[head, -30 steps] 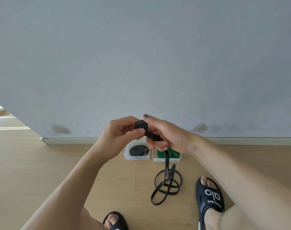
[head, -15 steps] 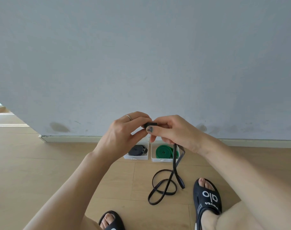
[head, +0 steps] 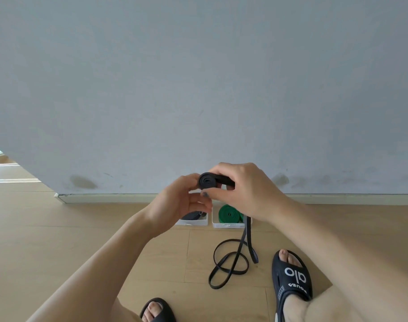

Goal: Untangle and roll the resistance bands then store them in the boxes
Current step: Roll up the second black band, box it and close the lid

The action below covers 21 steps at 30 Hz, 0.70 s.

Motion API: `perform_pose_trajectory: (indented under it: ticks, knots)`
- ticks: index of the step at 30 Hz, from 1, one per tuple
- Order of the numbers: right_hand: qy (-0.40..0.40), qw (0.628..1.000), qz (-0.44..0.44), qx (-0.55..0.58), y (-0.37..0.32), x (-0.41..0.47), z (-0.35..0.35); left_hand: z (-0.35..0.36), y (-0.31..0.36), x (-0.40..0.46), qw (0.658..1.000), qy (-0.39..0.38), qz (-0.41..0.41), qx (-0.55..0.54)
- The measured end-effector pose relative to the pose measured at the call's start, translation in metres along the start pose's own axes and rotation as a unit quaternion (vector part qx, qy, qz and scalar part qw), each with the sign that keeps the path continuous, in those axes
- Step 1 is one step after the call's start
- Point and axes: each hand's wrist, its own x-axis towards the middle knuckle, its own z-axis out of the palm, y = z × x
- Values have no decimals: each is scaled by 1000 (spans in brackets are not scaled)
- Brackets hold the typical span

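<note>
Two hands, left hand (head: 175,203) and right hand (head: 245,191), grip a black band (head: 207,180) with closed fingers above a wooden floor (head: 59,228), its tail trailing down before two white boxes (head: 228,225) against a scuffed grey wall (head: 198,89).

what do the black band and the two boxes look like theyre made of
Black band: likely rubber or latex, matte; it coils tightly and its tail hangs limp onto the floor. Boxes: probably thin plastic, white to translucent, with smooth, slightly glossy walls.
</note>
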Motion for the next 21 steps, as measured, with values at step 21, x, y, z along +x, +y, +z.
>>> perform_pose_trajectory:
  ticks: [21]
  knots:
    - [-103, 966, 177, 160, -15, 4, -11, -11, 7, -11, 913, 105, 176, 352]
